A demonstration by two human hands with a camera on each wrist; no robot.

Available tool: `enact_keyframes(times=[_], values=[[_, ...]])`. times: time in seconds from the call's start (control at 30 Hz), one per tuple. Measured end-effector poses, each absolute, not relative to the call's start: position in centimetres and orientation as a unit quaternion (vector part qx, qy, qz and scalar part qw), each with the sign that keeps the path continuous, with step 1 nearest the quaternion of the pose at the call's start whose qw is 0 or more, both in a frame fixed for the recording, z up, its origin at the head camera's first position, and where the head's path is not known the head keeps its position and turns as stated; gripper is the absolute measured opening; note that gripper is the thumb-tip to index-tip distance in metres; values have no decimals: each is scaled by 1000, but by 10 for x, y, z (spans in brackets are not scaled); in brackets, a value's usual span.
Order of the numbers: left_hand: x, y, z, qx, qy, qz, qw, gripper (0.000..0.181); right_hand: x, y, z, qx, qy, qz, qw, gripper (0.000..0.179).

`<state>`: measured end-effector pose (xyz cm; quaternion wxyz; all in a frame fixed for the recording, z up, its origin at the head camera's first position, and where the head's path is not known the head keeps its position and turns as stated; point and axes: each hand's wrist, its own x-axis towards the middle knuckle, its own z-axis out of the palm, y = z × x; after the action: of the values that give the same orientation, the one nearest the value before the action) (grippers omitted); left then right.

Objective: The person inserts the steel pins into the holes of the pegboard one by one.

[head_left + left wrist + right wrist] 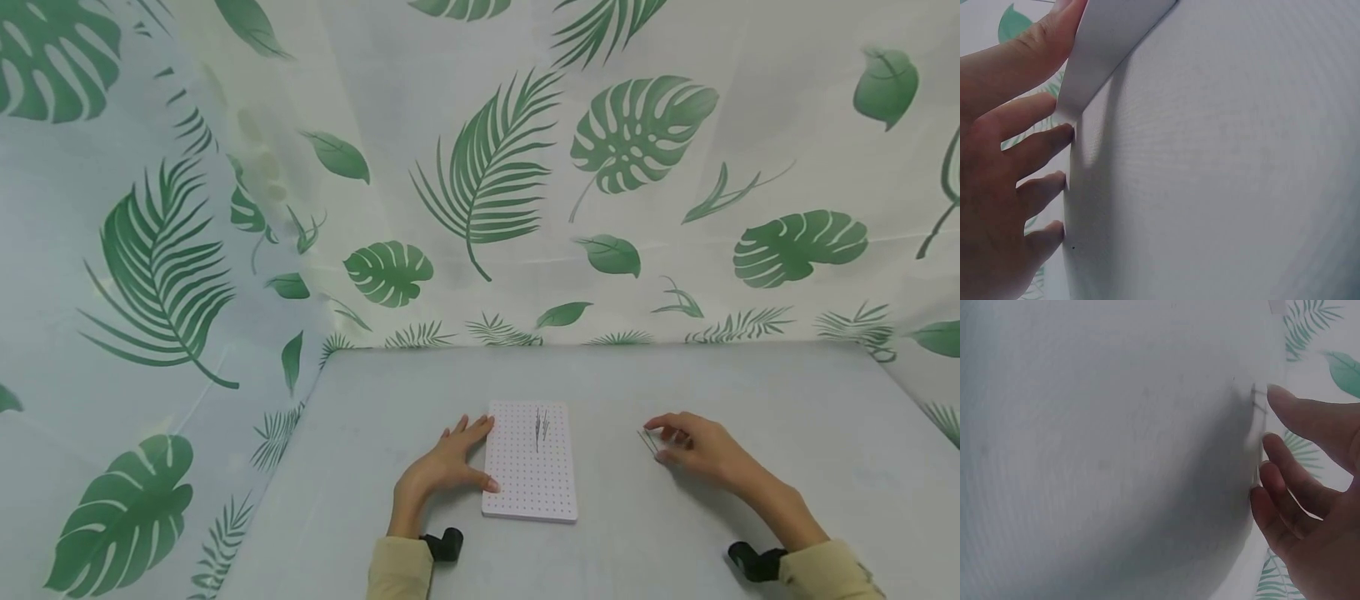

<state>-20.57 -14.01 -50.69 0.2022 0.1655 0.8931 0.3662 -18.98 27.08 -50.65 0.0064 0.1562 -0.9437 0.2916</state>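
Note:
A white pegboard [525, 483] with rows of small holes sits at the middle of the table. Several thin dark pins [537, 433] show at its upper part; whether they stand or lie is hard to tell. My left hand [442, 467] is spread along the board's left side, thumb and a fingertip touching it. In the left wrist view the thumb lies against the board's edge [1107, 50]. To the right of the board, my right hand [693, 446] holds a few thin pins [647, 444] between thumb and fingertips, low over the table.
The pale table [360, 433] reaches back to a leaf-patterned curtain [525, 292], which also hangs along the left and right sides. Dark camera mounts [444, 546] sit at both wrists.

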Motion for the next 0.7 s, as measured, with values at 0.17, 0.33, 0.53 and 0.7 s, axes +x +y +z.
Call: enact_keyframes(times=[0.17,0.33,0.53,0.7], values=[[-207,-141,-507,166,893,367,202,104,-193,276,-510,168,-944,285,-1,46],[-207,-142,-508,173,891,369,200,104,-196,276,-514,180,-941,286,-10,50],[-206,-143,-508,169,891,370,200,104,-199,276,-515,177,-942,285,-21,53],[-206,-142,-509,167,892,369,200,104,-200,277,-517,167,-945,281,-27,51]])
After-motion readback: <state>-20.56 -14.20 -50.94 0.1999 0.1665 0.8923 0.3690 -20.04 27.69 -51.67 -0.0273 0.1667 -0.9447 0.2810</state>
